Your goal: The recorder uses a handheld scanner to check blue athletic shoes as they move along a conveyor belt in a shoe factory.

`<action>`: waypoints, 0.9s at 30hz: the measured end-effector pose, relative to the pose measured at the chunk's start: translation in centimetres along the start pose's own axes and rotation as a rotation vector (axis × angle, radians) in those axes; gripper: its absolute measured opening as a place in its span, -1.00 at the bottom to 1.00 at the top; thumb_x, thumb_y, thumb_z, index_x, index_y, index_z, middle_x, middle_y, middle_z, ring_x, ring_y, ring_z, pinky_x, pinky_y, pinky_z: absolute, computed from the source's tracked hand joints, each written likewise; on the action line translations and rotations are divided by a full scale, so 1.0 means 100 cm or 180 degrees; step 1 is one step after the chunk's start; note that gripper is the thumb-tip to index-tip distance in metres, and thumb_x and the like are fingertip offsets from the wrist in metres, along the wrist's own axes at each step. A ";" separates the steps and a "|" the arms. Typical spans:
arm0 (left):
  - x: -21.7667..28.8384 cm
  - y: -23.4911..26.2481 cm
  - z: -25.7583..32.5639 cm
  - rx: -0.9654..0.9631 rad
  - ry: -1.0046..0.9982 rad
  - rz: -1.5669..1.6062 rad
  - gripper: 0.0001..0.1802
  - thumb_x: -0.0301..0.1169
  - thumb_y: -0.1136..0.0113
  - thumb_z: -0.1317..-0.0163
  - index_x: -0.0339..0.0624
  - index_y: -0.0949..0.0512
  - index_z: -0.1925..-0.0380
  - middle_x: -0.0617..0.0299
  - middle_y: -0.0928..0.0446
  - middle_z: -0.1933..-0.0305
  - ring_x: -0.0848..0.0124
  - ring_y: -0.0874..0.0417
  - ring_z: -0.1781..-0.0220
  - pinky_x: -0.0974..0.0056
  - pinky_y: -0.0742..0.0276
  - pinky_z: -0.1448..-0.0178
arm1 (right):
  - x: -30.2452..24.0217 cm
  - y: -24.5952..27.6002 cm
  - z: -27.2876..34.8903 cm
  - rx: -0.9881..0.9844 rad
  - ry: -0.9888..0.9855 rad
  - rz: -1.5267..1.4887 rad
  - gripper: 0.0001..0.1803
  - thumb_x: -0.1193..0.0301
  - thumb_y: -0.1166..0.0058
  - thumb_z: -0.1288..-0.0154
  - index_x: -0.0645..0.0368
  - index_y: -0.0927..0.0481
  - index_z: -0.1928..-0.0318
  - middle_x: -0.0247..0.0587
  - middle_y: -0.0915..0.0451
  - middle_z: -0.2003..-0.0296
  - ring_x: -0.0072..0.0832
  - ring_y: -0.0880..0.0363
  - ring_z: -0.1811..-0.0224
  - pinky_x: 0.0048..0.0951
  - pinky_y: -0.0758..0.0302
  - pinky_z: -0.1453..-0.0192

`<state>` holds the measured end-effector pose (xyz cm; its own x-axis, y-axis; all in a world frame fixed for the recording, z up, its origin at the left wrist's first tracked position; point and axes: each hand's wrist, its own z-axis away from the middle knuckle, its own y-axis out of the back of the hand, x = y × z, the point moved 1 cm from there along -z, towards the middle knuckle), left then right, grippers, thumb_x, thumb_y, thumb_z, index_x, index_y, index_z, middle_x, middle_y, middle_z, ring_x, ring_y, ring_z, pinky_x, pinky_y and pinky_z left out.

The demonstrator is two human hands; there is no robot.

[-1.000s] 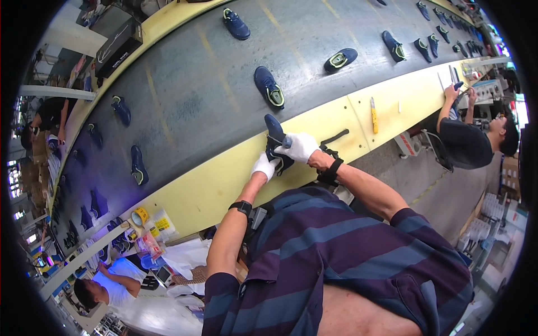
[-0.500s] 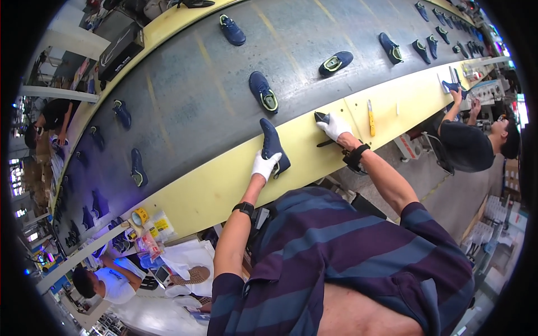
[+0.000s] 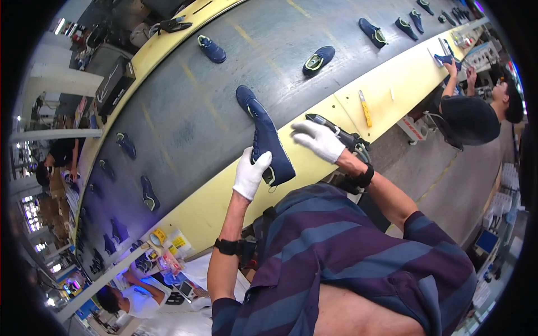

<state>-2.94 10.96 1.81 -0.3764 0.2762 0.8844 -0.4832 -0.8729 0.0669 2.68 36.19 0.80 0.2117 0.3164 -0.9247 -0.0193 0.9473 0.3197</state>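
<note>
My left hand [image 3: 249,175], in a white glove, grips a dark blue lace-up shoe [image 3: 276,154] with a light sole line and a green lining. The shoe is tilted, its toe toward the belt and its heel toward me. Behind its toe, another blue shoe [image 3: 244,96] on the belt is partly hidden. My right hand [image 3: 320,141], also gloved, is slightly blurred, its fingers stretched out and holding nothing. It is right beside a black hand tool [image 3: 352,140] with a hose or cable, on the yellow tabletop [image 3: 213,215]; the tool's exact kind is unclear.
A yellow utility knife [image 3: 365,108] lies right of the tool. Several blue shoes, such as one shoe [image 3: 318,60], stand along the grey belt [image 3: 185,129]. A black box [image 3: 115,87] is on the far ledge. Co-workers sit at right [image 3: 473,115] and lower left [image 3: 143,299].
My right hand has let go of the black tool and opened its fingers. My left hand has raised the shoe closer to me. The view has shifted, and the belt shoes appear further left.
</note>
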 end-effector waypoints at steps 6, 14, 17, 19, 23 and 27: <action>0.049 -0.002 0.034 0.0107 -0.0598 -0.0309 -0.46 -0.18 -0.33 -0.38 -0.40 -0.50 -0.16 0.13 -0.62 -0.01 0.44 -0.61 0.01 0.27 -0.57 -0.17 | -0.052 -0.035 0.010 -0.0553 0.0198 -0.1702 -0.16 0.20 -0.23 -0.49 0.37 -0.19 -0.57 0.15 -0.45 -0.42 -0.26 -0.42 -0.49 -0.30 -0.34 -0.57; 0.092 -0.010 0.070 0.0527 -0.0794 -0.0948 -0.45 -0.27 -0.43 -0.30 -0.32 -0.49 -0.18 0.07 -0.67 0.02 0.39 -0.69 0.03 0.23 -0.62 -0.13 | -0.101 -0.021 0.021 -0.0542 0.0065 -0.1202 -0.16 0.14 -0.30 -0.43 0.26 -0.28 -0.55 0.04 -0.55 -0.34 -0.32 -0.52 -0.39 -0.28 -0.44 -0.45; 0.104 -0.019 0.081 0.0809 -0.0904 -0.1515 -0.37 -0.18 -0.50 -0.21 -0.26 -0.50 -0.18 -0.05 -0.69 0.02 0.18 -0.77 0.02 0.14 -0.65 -0.12 | -0.115 -0.024 0.023 -0.0399 0.0043 -0.1432 -0.19 0.06 -0.31 -0.39 0.23 -0.36 -0.48 0.01 -0.62 -0.22 -0.32 -0.59 -0.27 -0.31 -0.47 -0.39; 0.115 -0.025 0.087 0.0969 -0.0832 -0.1871 -0.29 -0.12 -0.53 -0.16 -0.24 -0.48 -0.22 -0.14 -0.69 -0.02 0.01 -0.78 -0.04 0.06 -0.65 -0.15 | -0.123 -0.027 0.023 -0.0186 -0.0018 -0.1667 -0.27 0.01 -0.30 -0.38 0.24 -0.48 -0.35 -0.05 -0.66 -0.11 -0.36 -0.62 -0.18 -0.32 -0.51 -0.33; 0.112 -0.018 0.092 0.0470 -0.1260 -0.1422 -0.18 -0.10 -0.55 -0.13 -0.25 -0.43 -0.31 -0.04 -0.67 -0.10 0.15 -0.75 -0.12 0.14 -0.60 -0.26 | -0.125 -0.026 0.015 0.0144 0.0068 -0.1849 -0.37 -0.01 -0.28 -0.40 0.24 -0.56 -0.21 -0.11 -0.69 0.00 -0.41 -0.64 -0.07 -0.29 -0.53 -0.25; 0.068 0.017 0.071 -0.0220 -0.1121 0.0484 -0.06 0.41 0.22 -0.52 -0.29 -0.39 -0.38 0.08 -0.64 -0.17 0.33 -0.68 -0.16 0.18 -0.55 -0.34 | -0.105 -0.041 0.004 -0.0369 -0.0356 -0.3910 -0.50 0.03 -0.06 -0.63 0.26 -0.60 -0.13 -0.26 -0.69 0.08 -0.59 -0.64 0.11 -0.48 -0.60 -0.07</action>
<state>-0.76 8.53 11.23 -0.1590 -0.0197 0.9871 -0.4994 -0.8609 -0.0976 0.89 29.00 9.31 0.2327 -0.7851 -0.5741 0.1656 0.6136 -0.7720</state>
